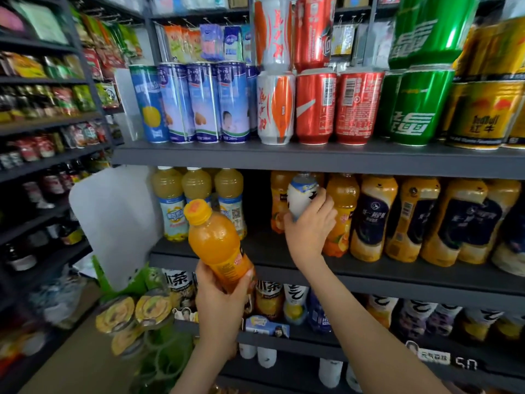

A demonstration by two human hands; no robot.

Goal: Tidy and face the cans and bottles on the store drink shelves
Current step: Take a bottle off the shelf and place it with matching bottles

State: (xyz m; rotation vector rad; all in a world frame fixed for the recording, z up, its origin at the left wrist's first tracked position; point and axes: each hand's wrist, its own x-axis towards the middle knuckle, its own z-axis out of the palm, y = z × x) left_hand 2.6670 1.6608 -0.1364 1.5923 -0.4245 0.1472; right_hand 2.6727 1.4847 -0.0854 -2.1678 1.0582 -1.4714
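Note:
My left hand point(220, 294) grips an orange juice bottle point(216, 243) with an orange cap, held tilted in front of the middle shelf point(369, 275). My right hand point(308, 227) is closed around a white-and-blue labelled bottle point(299, 194) at that shelf, in the gap between the pale yellow juice bottles point(196, 194) and the orange bottles with dark labels point(372, 217). On the top shelf point(284, 157) stand blue-white cans point(199, 102), white-orange cans point(275, 108), red cola cans point(336, 108), green cans point(417, 108) and gold cans point(483, 115), some stacked two high.
A lower shelf point(298, 341) carries tea and other bottles. A white panel point(113, 220) stands at the shelf's left end. Snack racks point(42, 109) line the left side. Round-lidded yellow tubs point(136, 314) hang near the floor at lower left.

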